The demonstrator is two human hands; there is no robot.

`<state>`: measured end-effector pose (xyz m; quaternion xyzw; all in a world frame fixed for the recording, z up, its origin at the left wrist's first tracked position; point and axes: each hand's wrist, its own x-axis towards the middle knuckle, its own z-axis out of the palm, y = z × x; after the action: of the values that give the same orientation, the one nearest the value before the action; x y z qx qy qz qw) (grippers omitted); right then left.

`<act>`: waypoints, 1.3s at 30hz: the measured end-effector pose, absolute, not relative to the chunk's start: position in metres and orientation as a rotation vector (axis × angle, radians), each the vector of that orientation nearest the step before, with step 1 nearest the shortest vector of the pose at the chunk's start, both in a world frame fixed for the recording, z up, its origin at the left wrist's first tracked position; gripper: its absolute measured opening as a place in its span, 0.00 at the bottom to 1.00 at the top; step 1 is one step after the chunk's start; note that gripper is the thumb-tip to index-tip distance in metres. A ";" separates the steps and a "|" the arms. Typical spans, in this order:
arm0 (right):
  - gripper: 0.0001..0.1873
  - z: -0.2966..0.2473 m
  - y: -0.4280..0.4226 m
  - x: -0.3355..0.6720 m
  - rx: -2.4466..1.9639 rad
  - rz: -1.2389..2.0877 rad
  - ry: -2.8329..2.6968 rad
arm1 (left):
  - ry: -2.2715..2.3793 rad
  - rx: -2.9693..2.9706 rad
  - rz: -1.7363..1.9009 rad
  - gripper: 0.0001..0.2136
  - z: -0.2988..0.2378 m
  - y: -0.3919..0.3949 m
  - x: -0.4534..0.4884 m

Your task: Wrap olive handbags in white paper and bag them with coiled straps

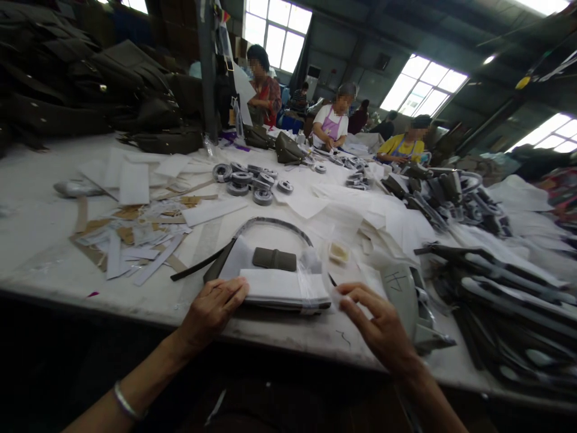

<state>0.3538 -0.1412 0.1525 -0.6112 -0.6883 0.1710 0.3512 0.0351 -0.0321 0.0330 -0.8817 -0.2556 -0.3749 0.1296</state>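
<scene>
A dark olive handbag [274, 258] lies on the table in front of me, partly covered by a folded white sheet [283, 285]. Clear film is wrapped round the bag's right part, and its handle [274, 221] arches behind it in grey wrapping. With fingers pressed together, my left hand [215, 310] grips the front left corner of the sheet and bag. Just off the bag's right end is my right hand [378, 322], thumb and fingers pinched at a thin translucent edge with a small dark tip; what it is, I cannot make out.
Paper and card scraps [135, 240] spread at left. Wrapped rolls [252, 180] sit behind the bag. On the right are a small yellowish dish [339, 252], a pale marked panel [400, 288] and stacked dark bag parts [509, 300]. Several people work farther back.
</scene>
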 end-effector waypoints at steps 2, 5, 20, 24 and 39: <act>0.13 0.146 -0.148 0.315 -1.467 0.748 -1.897 | -0.744 -2.563 -1.092 0.16 0.032 -0.032 0.035; 0.14 0.119 -0.155 0.264 -1.355 1.027 -2.015 | -0.752 -2.560 -1.094 0.16 0.031 -0.033 0.036; 0.19 0.072 -0.124 0.229 -1.268 0.847 -2.219 | -0.794 -2.574 -1.111 0.13 0.027 -0.037 0.037; 0.08 0.069 -0.125 0.271 -1.341 0.386 -2.040 | -0.809 -2.572 -1.133 0.13 0.028 -0.037 0.037; 0.06 0.077 -0.119 0.318 -1.586 -0.166 -1.689 | -0.808 -2.534 -1.133 0.13 0.026 -0.036 0.039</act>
<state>0.3179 -0.1195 0.0774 -0.6264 -0.6671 -0.0657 0.3978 0.0388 -0.0360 0.0259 -0.8696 -0.2775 -0.3888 0.1250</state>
